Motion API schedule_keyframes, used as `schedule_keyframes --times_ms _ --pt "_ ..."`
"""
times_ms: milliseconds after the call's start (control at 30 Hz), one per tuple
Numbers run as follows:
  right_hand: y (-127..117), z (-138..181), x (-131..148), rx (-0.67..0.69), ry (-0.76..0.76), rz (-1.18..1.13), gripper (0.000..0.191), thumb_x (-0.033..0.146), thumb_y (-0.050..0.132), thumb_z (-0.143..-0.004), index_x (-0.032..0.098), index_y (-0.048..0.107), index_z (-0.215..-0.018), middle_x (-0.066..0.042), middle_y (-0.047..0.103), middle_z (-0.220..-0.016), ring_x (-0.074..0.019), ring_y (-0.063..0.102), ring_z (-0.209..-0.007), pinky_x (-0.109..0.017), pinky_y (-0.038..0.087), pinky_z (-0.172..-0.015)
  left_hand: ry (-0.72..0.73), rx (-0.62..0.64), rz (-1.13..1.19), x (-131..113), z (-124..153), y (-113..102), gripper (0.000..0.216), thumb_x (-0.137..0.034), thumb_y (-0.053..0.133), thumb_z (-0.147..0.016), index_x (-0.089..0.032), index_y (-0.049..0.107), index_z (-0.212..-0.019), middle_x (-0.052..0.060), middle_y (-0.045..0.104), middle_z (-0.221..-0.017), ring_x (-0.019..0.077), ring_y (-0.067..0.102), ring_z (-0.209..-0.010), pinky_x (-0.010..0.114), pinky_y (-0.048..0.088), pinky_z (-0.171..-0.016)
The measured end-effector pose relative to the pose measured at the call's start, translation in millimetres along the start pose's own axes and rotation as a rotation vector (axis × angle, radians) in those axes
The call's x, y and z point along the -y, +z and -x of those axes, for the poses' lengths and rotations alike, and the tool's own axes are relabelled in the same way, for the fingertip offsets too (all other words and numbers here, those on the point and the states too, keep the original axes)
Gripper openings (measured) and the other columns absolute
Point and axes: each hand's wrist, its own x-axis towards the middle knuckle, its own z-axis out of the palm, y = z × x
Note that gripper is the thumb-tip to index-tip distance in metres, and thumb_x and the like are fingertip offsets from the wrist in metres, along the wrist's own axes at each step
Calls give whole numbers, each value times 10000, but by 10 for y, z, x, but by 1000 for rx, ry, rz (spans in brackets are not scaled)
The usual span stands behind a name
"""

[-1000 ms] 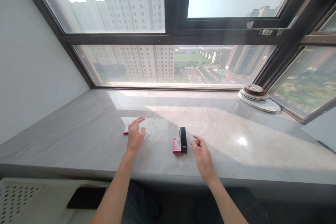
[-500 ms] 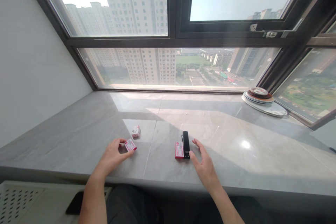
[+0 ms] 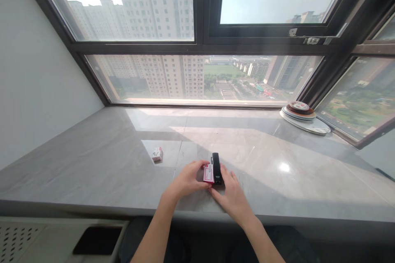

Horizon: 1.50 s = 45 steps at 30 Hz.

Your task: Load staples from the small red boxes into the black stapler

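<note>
A black stapler (image 3: 216,166) lies on the grey stone window ledge (image 3: 92,164), with a red and white box (image 3: 209,173) right against its left side. My left hand (image 3: 187,180) is curled, its fingertips pinching a small red and white box that is pressed to the left of that box; only a red edge of it shows. My right hand (image 3: 232,194) is closed around the near end of the stapler, thumb under the box side. Another small red and white box (image 3: 157,154) sits alone further left on the ledge.
A stack of plates (image 3: 300,111) stands at the ledge's far right corner by the window frame. A white wall bounds the left. Below the ledge's front edge is a white perforated cover with a dark opening (image 3: 95,240).
My left hand has carried its small box to the right, up to the box beside the stapler. My right hand has slid in and closed on the stapler's near end.
</note>
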Motion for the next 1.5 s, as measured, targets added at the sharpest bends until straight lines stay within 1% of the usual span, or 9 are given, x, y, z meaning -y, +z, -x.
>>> schedule_keyframes --times_ms 333,433,533,633,733,800,1133,1333,1500 --pt "116 18 -125 6 -46 29 816 317 564 -987 258 157 -1691 -103 352 -1674 -329 381 -1518 -570 285 -1267 -5 -142 -95 65 27 276 750 -493 921 -691 -354 611 -1360 34 675 -1205 272 618 -1156 389 480 -1040" --pt "110 14 -116 -4 -17 24 855 438 620 -974 231 193 -1685 -115 352 -1673 -340 355 -1531 -563 296 -1265 -16 -240 -216 68 4 276 754 -568 871 -732 -377 577 -1400 15 636 -1316 253 578 -1234 344 468 -1068" --pt "74 -1 -62 0 50 32 898 583 631 -952 177 264 -1665 -146 365 -1663 -344 316 -1548 -555 297 -1266 -167 -469 -297 204 -20 -33 414 -527 573 -992 -310 602 -1344 46 585 -1342 252 522 -1271 366 415 -1105" --pt "42 -17 -10 13 87 26 840 623 588 -968 193 332 -1643 -134 390 -1652 -343 320 -1546 -557 294 -1264 -445 -750 -364 494 28 -626 397 -430 482 -1025 -131 565 -1272 151 571 -1187 335 504 -1190 496 374 -1065" --pt "40 -31 3 11 96 15 809 635 583 -964 223 370 -1627 -116 414 -1640 -354 324 -1543 -571 307 -1251 -620 -776 -359 783 102 -1103 350 -391 565 -978 -90 582 -1157 67 570 -873 277 565 -906 430 423 -876" --pt "50 -39 -7 4 98 10 803 629 581 -966 220 374 -1625 -115 424 -1635 -351 331 -1540 -568 307 -1251 -626 -701 -336 890 81 -1162 273 -383 543 -991 -130 624 -1057 4 526 -734 213 547 -768 344 404 -782" --pt "38 -50 11 6 86 31 771 563 596 -977 252 347 -1637 -106 445 -1623 -346 351 -1531 -560 320 -1244 -280 -350 -202 575 -615 18 296 -448 482 -1018 -247 700 -1009 -17 656 -721 163 605 -694 253 389 -657" --pt "40 -63 14 -1 75 44 725 510 618 -973 255 391 -1613 -100 495 -1589 -323 370 -1525 -545 319 -1249 -221 -292 -199 403 -655 259 324 -453 426 -1055 -251 679 -1061 10 738 -892 176 671 -833 253 435 -725" --pt "63 -49 -1 0 51 74 765 509 627 -960 238 363 -1625 -117 466 -1608 -327 373 -1523 -556 306 -1253 -272 -272 -275 342 -525 265 555 -495 137 -1114 -236 624 -1170 49 743 -952 191 690 -869 272 467 -759"
